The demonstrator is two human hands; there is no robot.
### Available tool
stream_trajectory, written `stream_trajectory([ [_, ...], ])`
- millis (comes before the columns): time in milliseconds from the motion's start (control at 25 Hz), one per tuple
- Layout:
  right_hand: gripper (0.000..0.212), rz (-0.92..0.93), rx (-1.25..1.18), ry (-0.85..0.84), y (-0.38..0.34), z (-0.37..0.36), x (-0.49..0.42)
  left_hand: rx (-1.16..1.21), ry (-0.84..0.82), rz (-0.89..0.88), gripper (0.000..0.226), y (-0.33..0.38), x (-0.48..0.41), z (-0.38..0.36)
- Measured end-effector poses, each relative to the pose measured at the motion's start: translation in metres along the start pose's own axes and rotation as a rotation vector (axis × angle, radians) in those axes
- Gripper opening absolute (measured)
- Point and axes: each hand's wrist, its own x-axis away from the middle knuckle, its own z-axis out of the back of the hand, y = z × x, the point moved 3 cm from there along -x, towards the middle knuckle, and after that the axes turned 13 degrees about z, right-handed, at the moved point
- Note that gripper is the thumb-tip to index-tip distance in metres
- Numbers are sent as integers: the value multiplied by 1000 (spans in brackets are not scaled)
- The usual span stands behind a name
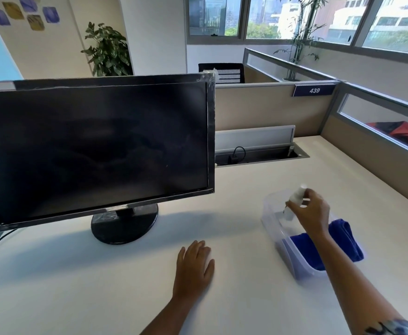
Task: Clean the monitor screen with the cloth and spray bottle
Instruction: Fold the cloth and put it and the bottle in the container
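A black monitor (pixel 94 151) with a dark, switched-off screen stands on a round base at the left of the white desk (pixel 101 286). At the right, a clear plastic bin (pixel 274 221) holds a folded blue cloth (pixel 304 247) that hangs over its far rim. My right hand (pixel 311 213) is over the bin, fingers closed around a small white spray bottle (pixel 296 198), which looks blurred. My left hand (pixel 194 264) lies flat, palm down, on the desk in front of the monitor base, holding nothing.
An open cable tray (pixel 258 155) with a plug is sunk into the desk behind the bin. Beige cubicle partitions (pixel 270 110) close off the back and right. An office chair, potted plants and windows lie beyond.
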Motion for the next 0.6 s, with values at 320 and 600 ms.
stream_trajectory([
  [320,47,-158,-27,-129,32,-33,7,5,-2,-15,30,1,0,4],
  [600,62,-166,15,-156,31,-32,12,12,-6,0,29,0,0,2],
])
